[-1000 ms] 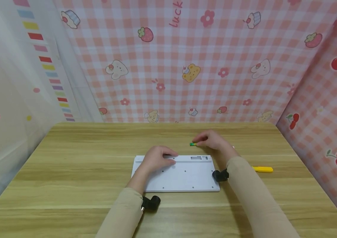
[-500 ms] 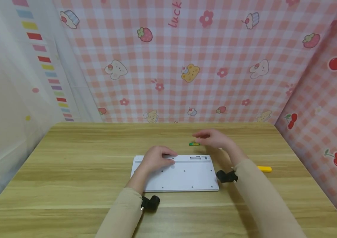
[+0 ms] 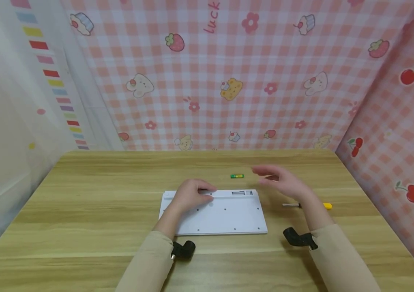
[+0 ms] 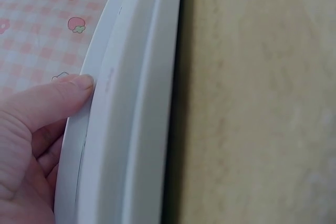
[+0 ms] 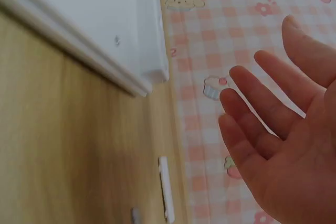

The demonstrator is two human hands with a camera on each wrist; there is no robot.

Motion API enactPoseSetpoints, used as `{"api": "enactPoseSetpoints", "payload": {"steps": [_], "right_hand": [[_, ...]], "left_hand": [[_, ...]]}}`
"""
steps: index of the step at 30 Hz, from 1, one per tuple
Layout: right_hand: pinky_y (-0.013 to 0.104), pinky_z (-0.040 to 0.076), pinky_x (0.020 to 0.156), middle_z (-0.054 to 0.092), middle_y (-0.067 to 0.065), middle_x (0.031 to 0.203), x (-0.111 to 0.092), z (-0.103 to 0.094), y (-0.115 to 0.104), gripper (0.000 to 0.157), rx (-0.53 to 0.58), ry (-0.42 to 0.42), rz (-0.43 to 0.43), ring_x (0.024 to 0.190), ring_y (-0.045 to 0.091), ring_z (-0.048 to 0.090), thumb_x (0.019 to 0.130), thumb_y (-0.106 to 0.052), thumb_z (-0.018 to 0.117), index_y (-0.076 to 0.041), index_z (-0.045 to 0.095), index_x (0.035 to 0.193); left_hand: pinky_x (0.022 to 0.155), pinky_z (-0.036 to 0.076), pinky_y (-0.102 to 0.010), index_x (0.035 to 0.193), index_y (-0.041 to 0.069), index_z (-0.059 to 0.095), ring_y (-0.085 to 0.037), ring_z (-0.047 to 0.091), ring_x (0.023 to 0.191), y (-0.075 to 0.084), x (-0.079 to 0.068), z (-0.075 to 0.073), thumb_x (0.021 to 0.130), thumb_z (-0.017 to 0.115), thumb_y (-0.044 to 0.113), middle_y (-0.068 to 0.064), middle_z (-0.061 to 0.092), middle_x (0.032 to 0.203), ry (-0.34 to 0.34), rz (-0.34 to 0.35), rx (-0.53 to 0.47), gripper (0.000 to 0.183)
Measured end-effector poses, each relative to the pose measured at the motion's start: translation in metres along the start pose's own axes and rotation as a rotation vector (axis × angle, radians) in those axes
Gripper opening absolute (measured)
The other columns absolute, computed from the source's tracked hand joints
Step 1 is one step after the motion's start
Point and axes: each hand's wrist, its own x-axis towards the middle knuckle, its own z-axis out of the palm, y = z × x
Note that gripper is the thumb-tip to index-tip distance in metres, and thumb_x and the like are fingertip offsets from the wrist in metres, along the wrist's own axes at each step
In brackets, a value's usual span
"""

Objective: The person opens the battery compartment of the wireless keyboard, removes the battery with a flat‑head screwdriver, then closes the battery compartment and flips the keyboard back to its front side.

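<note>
A white keyboard (image 3: pixel 221 215) lies underside up on the table, with small screws showing and an uncovered battery slot (image 3: pixel 238 193) at its far right. My left hand (image 3: pixel 192 196) holds its far edge; in the left wrist view the thumb (image 4: pixel 73 93) presses one face while fingers curl behind. Just beyond the keyboard a green-and-yellow battery (image 3: pixel 237 176) rests on the wood. To the right of that battery, my right hand (image 3: pixel 281 180) hovers with nothing in it. Its fingers (image 5: pixel 257 103) are spread and loosely straight in the right wrist view.
A screwdriver (image 3: pixel 327 206) with a yellow handle lies right of the keyboard, partly behind the right wrist. A narrow white strip (image 5: pixel 166 190), like a battery cover, lies on the table (image 3: pixel 82 227). Patterned cloth (image 3: pixel 207 81) hangs behind the table.
My right hand has let go of the battery and drawn back to the right, leaving it on the table. More of the screwdriver shows. My left hand stays on the keyboard.
</note>
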Motion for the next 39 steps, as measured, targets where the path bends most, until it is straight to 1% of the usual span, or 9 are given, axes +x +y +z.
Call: {"api": "enactPoseSetpoints", "payload": {"steps": [3, 7, 10, 12, 18, 23, 29, 34, 39], "right_hand": [[0.055, 0.038, 0.106, 0.056, 0.02, 0.137, -0.007, -0.003, 0.009, 0.042, -0.017, 0.068, 0.043, 0.128, 0.038, 0.048, 0.097, -0.012, 0.064, 0.002, 0.057, 0.136], [0.056, 0.035, 0.108, 0.055, 0.019, 0.139, -0.012, -0.01, 0.024, 0.042, -0.104, 0.131, 0.116, 0.13, 0.041, 0.046, 0.097, -0.017, 0.066, -0.001, 0.059, 0.135], [0.06, 0.033, 0.108, 0.053, 0.021, 0.14, -0.014, -0.016, 0.036, 0.041, -0.154, 0.124, 0.125, 0.13, 0.045, 0.044, 0.097, -0.016, 0.066, -0.001, 0.059, 0.134], [0.061, 0.033, 0.108, 0.053, 0.023, 0.139, -0.015, -0.019, 0.043, 0.04, -0.163, 0.108, 0.118, 0.131, 0.047, 0.044, 0.096, -0.013, 0.066, 0.001, 0.059, 0.133], [0.059, 0.038, 0.105, 0.057, 0.027, 0.132, -0.013, -0.025, 0.055, 0.039, -0.182, 0.075, 0.097, 0.126, 0.046, 0.048, 0.093, -0.006, 0.069, 0.007, 0.061, 0.129], [0.059, 0.039, 0.103, 0.059, 0.027, 0.128, -0.01, -0.024, 0.059, 0.038, -0.185, 0.076, 0.114, 0.121, 0.045, 0.051, 0.091, -0.005, 0.071, 0.007, 0.063, 0.126], [0.056, 0.042, 0.097, 0.063, 0.024, 0.122, -0.006, -0.023, 0.061, 0.03, -0.255, 0.102, 0.12, 0.114, 0.04, 0.054, 0.092, -0.006, 0.068, 0.003, 0.068, 0.12], [0.056, 0.044, 0.095, 0.065, 0.022, 0.119, -0.004, -0.022, 0.064, 0.024, -0.304, 0.108, 0.137, 0.111, 0.04, 0.056, 0.094, 0.0, 0.064, 0.001, 0.071, 0.117], [0.054, 0.045, 0.092, 0.066, 0.02, 0.115, -0.004, -0.02, 0.064, 0.023, -0.306, 0.13, 0.177, 0.105, 0.036, 0.056, 0.092, 0.004, 0.063, -0.001, 0.073, 0.112]], "left_hand": [[0.097, 0.049, -0.037, 0.102, 0.014, 0.079, -0.02, 0.065, 0.107, 0.001, -0.001, 0.0, 0.081, 0.081, 0.009, 0.0, 0.073, 0.107, 0.005, -0.009, -0.004, 0.021], [0.096, 0.05, -0.037, 0.102, 0.014, 0.08, -0.02, 0.066, 0.106, 0.0, -0.001, 0.001, 0.081, 0.081, 0.009, -0.001, 0.073, 0.107, 0.011, -0.003, -0.002, 0.021], [0.095, 0.051, -0.036, 0.102, 0.013, 0.079, -0.02, 0.066, 0.105, -0.001, -0.001, 0.001, 0.081, 0.081, 0.009, -0.001, 0.073, 0.106, 0.011, 0.003, 0.002, 0.021], [0.095, 0.05, -0.036, 0.102, 0.013, 0.08, -0.02, 0.066, 0.106, -0.001, -0.001, 0.001, 0.081, 0.081, 0.009, -0.001, 0.073, 0.106, 0.011, -0.002, 0.001, 0.021], [0.096, 0.05, -0.037, 0.101, 0.014, 0.08, -0.02, 0.066, 0.106, -0.001, -0.001, 0.001, 0.081, 0.081, 0.01, -0.001, 0.074, 0.106, 0.016, -0.007, -0.001, 0.021], [0.095, 0.05, -0.036, 0.101, 0.014, 0.08, -0.02, 0.066, 0.106, 0.0, -0.001, 0.001, 0.081, 0.081, 0.01, -0.001, 0.074, 0.106, 0.013, -0.003, -0.005, 0.021], [0.095, 0.05, -0.036, 0.101, 0.015, 0.08, -0.02, 0.066, 0.106, 0.0, -0.001, 0.001, 0.082, 0.081, 0.01, 0.0, 0.074, 0.107, 0.009, -0.008, -0.001, 0.02], [0.095, 0.051, -0.036, 0.101, 0.015, 0.08, -0.02, 0.066, 0.106, 0.0, -0.001, 0.001, 0.082, 0.081, 0.01, 0.0, 0.074, 0.106, 0.012, -0.003, 0.006, 0.02], [0.095, 0.05, -0.036, 0.101, 0.015, 0.08, -0.02, 0.066, 0.106, 0.001, -0.002, 0.001, 0.081, 0.081, 0.01, 0.0, 0.074, 0.105, 0.014, -0.009, 0.007, 0.021]]}}
